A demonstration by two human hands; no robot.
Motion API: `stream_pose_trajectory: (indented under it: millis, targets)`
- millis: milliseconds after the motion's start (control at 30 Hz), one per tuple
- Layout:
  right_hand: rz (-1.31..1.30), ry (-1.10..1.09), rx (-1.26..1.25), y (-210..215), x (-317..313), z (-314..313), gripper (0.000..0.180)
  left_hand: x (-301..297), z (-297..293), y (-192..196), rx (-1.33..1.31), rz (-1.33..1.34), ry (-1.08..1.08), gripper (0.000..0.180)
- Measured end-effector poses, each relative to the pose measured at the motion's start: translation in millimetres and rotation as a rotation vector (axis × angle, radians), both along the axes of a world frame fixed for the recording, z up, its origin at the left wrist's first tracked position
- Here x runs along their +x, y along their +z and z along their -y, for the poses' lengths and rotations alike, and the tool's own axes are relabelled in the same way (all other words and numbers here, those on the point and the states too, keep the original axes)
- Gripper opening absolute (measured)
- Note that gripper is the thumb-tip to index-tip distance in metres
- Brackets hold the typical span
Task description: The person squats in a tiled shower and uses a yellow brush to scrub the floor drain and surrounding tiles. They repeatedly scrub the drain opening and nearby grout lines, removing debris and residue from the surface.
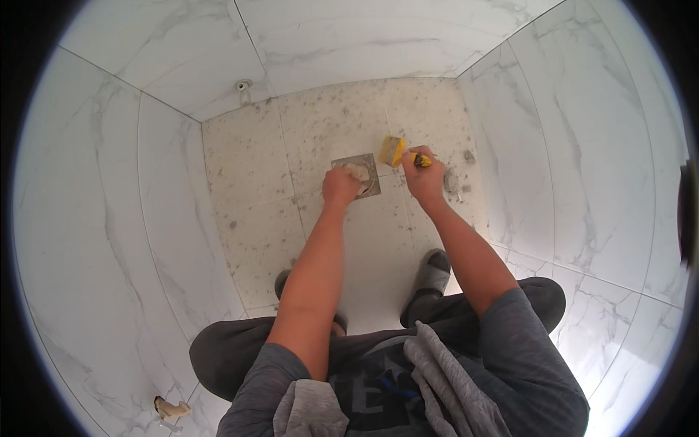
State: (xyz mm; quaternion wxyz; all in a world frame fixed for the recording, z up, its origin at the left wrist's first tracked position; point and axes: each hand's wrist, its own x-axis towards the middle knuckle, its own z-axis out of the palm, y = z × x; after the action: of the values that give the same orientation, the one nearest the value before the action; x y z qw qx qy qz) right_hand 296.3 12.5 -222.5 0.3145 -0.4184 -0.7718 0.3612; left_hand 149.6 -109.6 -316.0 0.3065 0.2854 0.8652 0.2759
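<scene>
The right hand (424,175) is clamped on the yellow-and-black handle of a flat tool (393,151), whose broad yellow head points left and away from the person. The left hand (341,187) is curled tightly, its fingers gripping a pale crumpled wad (357,172) over a square plate (372,188); just what the wad is made of cannot be told. The plate lies in the pale tiled floor (247,175), and the tool's head is just beyond its right edge. Right of the right hand, small grey debris (469,156) lies near the right wall (524,146), and grey specks dot the floor on the left and far sides. A pipe fitting (244,90) stands out low on the far wall (349,44). On the near side, a grey slipper (431,280) is on the person's right foot
</scene>
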Motion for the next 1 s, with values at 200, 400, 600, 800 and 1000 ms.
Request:
stream_pose_trajectory:
  millis: [200,400,600,800,1000]
  targets:
    - [0.249,0.308,-0.214,4.1,7.9,6.1,0.021,4.5,0.2,12.0,-0.056,0.042,0.032,0.014]
    - [0.112,0.172,-0.107,-2.7,-23.3,-19.2,0.022,-0.9,-7.1,13.0,-0.055,0.073,0.058,0.014]
    - [0.207,0.318,-0.131,6.8,-6.6,-12.1,0.022,1.3,-5.6,12.5,-0.059,0.118,0.100,0.016]
    - [0.249,0.300,-0.094,0.9,-34.8,-19.6,0.022,10.1,-4.0,8.4,-0.015,0.079,0.162,0.018]
    - [0.038,0.490,-0.127,17.6,-60.2,-25.4,0.017,42.4,0.6,0.8,0.088,-0.093,0.275,0.012]
